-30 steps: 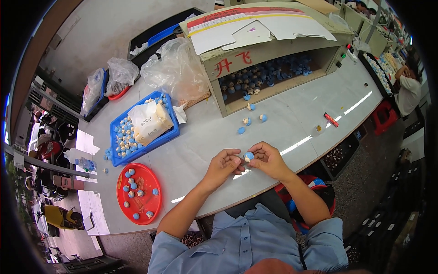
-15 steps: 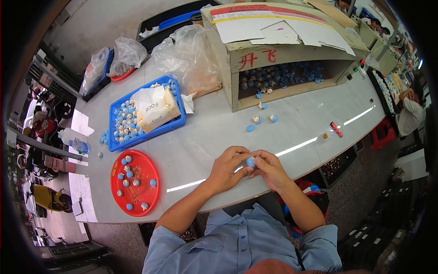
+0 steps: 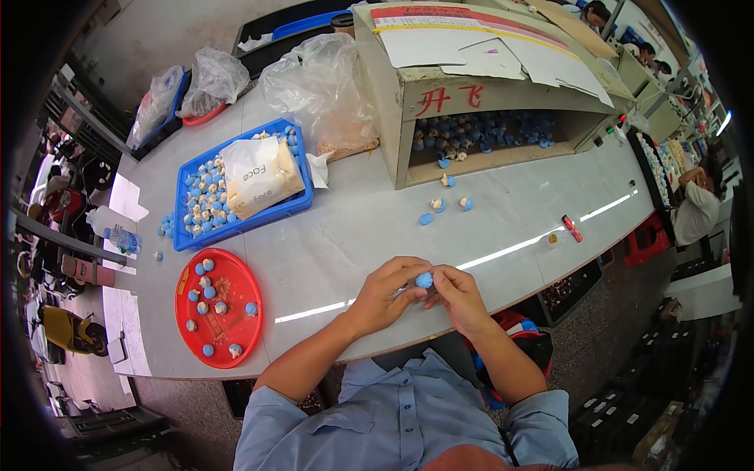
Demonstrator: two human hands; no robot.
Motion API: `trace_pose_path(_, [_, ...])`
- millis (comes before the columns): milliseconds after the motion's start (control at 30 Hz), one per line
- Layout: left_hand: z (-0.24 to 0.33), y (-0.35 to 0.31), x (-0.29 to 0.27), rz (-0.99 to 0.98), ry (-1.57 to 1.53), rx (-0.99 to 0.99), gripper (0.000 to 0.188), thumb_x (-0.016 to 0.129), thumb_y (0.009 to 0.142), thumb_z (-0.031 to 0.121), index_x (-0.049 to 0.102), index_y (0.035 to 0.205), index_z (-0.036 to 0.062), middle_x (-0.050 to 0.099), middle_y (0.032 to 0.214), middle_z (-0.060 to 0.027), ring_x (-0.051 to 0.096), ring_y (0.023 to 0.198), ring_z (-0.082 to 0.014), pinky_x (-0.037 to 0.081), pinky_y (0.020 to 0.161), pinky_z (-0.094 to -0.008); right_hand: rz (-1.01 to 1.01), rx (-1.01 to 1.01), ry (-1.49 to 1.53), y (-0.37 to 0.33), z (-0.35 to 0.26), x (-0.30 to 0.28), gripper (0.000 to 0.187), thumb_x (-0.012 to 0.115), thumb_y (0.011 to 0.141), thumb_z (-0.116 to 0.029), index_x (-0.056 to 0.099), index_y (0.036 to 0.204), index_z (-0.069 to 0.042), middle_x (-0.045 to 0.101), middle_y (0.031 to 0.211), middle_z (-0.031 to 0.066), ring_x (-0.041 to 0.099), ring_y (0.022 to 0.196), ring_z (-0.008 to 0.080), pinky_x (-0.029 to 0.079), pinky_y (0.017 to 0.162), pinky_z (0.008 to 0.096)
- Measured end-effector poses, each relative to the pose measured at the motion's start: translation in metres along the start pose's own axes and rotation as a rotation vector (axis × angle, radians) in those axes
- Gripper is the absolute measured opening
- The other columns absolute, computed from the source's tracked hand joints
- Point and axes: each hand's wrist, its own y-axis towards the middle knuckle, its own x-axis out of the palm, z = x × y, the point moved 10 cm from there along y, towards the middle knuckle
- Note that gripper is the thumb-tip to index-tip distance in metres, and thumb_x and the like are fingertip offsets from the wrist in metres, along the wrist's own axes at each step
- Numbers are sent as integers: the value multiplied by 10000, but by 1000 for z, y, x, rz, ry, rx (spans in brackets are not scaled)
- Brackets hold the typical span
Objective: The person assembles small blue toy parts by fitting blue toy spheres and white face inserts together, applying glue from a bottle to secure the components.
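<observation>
A small blue piece [image 3: 424, 280], rounded like a doll's head, is held between my two hands above the front part of the table. My left hand [image 3: 388, 292] pinches it from the left with thumb and fingers. From the right, the thumb and fingertips of my right hand [image 3: 458, 297] press against it. Its underside is partly hidden by my fingers. On the table beyond lie a few loose blue-and-cream pieces [image 3: 437, 205]. More of the same kind rest on a round red tray [image 3: 182, 314] to the left of my left forearm.
A blue bin [image 3: 250, 228] full of such pieces, a white packet [image 3: 259, 177] on top, stands at the far left beside a clear plastic bag [image 3: 322, 86]. A grey-green box [image 3: 385, 125] holds more. A red tube [image 3: 572, 228] lies at right. People sit far right.
The piece has been turned between my fingers, so more of its blue side shows and less cream. Both hands still hold it. The whole view has shifted slightly.
</observation>
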Motion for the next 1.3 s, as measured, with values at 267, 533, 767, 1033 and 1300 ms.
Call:
trace_pose_path(267, [-7,-1,6,-18,25,-51,348,654,881,49,604,1226,42,563,1131,-117,594,977,-214,500,797,-286,38,-34,-72,-6,-3,-5,300,532,993,-254,608,1087,21,643,851,71,616,716,124,510,643,257])
trace_pose_path(533, [-27,-5,1,59,-12,-119,353,702,838,42,638,1185,53,607,1042,-96,599,859,-167,495,665,-260,73,1,-34,-6,3,-13,220,531,981,-155,575,1085,33,672,890,122,679,770,173,555,677,274])
trace_pose_path(767, [-19,-3,4,42,-119,-73,339,727,817,40,650,1147,52,618,1086,-81,598,861,-138,480,644,-240,18,60,152,-9,1,-6,219,540,970,-142,582,1084,41,680,922,129,679,780,170,551,684,271])
trace_pose_path(1033, [-13,-3,10,6,35,-53,321,757,776,26,664,1082,54,645,1070,-93,638,815,-159,501,589,-244,51,-3,-263,-11,-6,-14,187,568,906,-32,616,1061,62,661,852,73,613,681,87,540,629,234])
trace_pose_path(1300, [-18,-5,16,-23,27,-68,295,760,761,7,662,1038,35,646,1042,-100,657,839,-174,531,637,-259,74,-19,-447,-11,-3,-18,182,583,871,-18,625,1027,67,665,827,60,608,664,64,513,598,211])
